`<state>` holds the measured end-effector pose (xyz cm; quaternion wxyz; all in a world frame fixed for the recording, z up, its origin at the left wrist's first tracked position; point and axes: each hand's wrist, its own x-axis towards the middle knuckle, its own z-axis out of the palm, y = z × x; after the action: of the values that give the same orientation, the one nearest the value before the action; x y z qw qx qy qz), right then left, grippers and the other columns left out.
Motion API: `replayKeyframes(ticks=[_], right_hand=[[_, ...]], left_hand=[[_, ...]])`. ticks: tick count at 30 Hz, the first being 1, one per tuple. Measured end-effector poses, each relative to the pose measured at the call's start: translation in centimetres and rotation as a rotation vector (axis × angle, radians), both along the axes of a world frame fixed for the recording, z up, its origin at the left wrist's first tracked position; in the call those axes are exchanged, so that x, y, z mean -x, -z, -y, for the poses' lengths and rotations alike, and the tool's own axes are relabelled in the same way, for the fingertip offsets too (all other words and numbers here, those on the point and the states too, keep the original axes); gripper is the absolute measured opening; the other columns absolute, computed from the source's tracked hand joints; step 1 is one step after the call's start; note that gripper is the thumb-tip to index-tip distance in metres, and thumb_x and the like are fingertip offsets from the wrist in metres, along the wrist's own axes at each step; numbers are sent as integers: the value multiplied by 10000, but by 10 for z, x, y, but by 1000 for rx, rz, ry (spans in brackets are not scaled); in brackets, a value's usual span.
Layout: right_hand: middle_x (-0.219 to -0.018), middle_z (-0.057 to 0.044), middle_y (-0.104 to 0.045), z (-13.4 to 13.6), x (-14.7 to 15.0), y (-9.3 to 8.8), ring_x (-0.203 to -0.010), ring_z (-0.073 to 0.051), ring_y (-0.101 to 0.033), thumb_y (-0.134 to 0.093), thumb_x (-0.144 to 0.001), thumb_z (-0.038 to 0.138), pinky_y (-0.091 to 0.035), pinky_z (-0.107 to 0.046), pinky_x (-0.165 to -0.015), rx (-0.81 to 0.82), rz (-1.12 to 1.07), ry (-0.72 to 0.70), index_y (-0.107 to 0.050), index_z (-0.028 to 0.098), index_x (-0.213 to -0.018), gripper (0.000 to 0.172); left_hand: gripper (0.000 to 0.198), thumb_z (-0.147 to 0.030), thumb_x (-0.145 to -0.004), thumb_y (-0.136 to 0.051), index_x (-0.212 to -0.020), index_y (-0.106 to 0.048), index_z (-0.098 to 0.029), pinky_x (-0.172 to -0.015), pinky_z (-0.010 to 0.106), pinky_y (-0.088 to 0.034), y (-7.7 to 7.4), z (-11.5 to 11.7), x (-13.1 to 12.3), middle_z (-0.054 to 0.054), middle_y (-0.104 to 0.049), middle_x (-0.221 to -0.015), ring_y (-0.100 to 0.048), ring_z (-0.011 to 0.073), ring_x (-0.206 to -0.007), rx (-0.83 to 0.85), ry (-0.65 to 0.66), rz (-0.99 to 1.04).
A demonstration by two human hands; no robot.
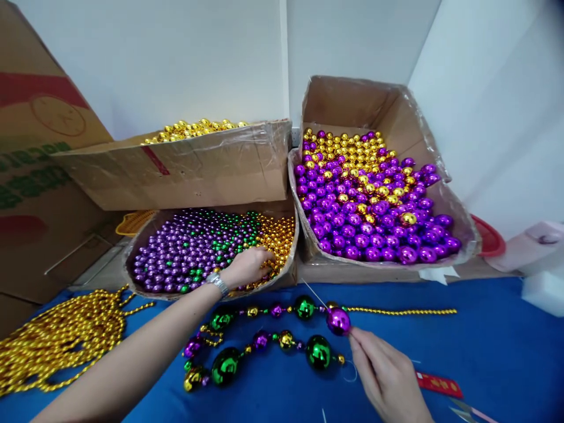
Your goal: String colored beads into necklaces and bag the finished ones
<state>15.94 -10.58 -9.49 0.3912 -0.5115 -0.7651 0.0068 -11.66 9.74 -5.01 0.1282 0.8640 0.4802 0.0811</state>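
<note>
My left hand (247, 265), with a watch (217, 284) on the wrist, reaches into the box of small beads (185, 235). Its curled fingers touch the small gold beads (282, 247), and what they hold is hidden. In my right hand (385, 370), thumb and fingers are closed at the edge of a large shiny purple bead (338, 321). A thin pale thread or wire (314, 293) sticks out past that bead. Beside it, on the blue cloth, lies a strand of beads (225, 366) in green, gold and purple, with a thread loop (351, 372) at its end.
A box of large purple and gold beads (361, 226) stands at the right. Behind the small-bead box is a carton (198, 176) of gold beads. Gold bead chains (74, 335) lie at the left. Scissors (467, 411) and a red strip (440, 385) lie at the lower right.
</note>
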Motion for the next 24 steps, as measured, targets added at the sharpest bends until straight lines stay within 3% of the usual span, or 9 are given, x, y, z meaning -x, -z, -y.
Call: replayKeyframes(ticks=[6,12,17,21,24], right_hand=[[-855,-83,-687,-1,2,0,-760,-186,-679,-443,-919,143,-550,-281,-723,1,6,-13,-593,153,-1035,190],[-854,-81,-694,1,3,-1,-748,-186,-685,-426,-923,156,-556,-282,-724,13,7,6,-618,155,-1006,208],[-783,-71,-679,1,4,-1,-734,-190,-683,-429,-917,144,-558,-284,-706,12,-1,-7,-617,150,-1010,211],[-786,-68,-681,0,5,-2,-723,-185,-683,-444,-909,138,-556,-273,-700,-17,-4,-18,-615,149,-1012,199],[-804,-72,-685,-2,8,-5,-734,-186,-681,-442,-910,132,-553,-277,-706,-5,-12,-17,-608,151,-1013,196]], left_hand=[[233,-67,-707,-523,-867,-645,-185,-727,311,-447,10,-6,-10,89,-667,-806,-618,237,-802,63,100,-116],[262,-36,-699,-497,-875,-630,-178,-780,322,-446,12,-6,-3,90,-664,-813,-614,221,-795,109,69,30],[128,-135,-729,-558,-816,-649,-156,-804,342,-480,0,-2,-5,95,-662,-875,-627,219,-828,182,-35,330],[292,-310,-883,-455,-1076,-579,-129,-738,317,-542,-19,23,-17,126,-673,-975,-665,192,-838,292,-101,608],[281,-303,-885,-509,-1112,-557,-145,-776,286,-551,-29,48,-29,115,-668,-1024,-667,165,-873,529,-156,974]])
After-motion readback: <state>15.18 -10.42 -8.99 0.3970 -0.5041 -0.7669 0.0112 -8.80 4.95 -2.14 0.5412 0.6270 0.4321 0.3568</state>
